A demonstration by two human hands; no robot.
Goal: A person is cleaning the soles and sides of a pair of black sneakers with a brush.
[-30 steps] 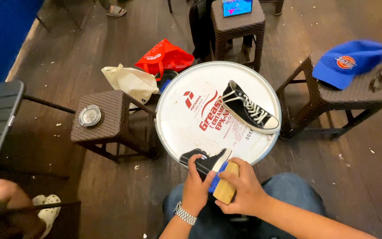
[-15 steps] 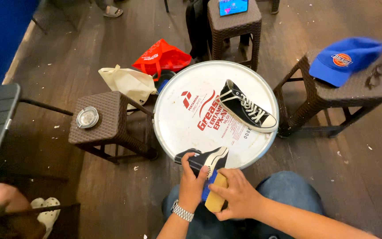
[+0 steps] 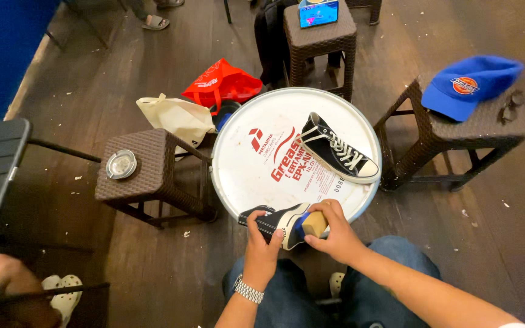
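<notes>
A black high-top sneaker [image 3: 273,222] with a white sole rests on its side at the near edge of a round white drum lid [image 3: 256,176]. My left hand [image 3: 261,249], with a metal watch on the wrist, grips this sneaker from below. My right hand [image 3: 334,234] presses a tan and blue sponge block [image 3: 312,223] against the sneaker's sole. A second black high-top sneaker [image 3: 337,150] with white laces lies on the far right part of the lid, untouched.
A wicker stool [image 3: 153,176] with a round metal tin [image 3: 121,164] stands left. Another stool [image 3: 475,124] at right carries a blue cap [image 3: 469,85]. A far stool [image 3: 320,33] holds a phone. Red [image 3: 221,82] and cream bags [image 3: 177,118] lie on the wooden floor.
The view has shifted slightly. My hands stay on the near sneaker, and the sponge block has slid a little along its sole. The far sneaker has not moved.
</notes>
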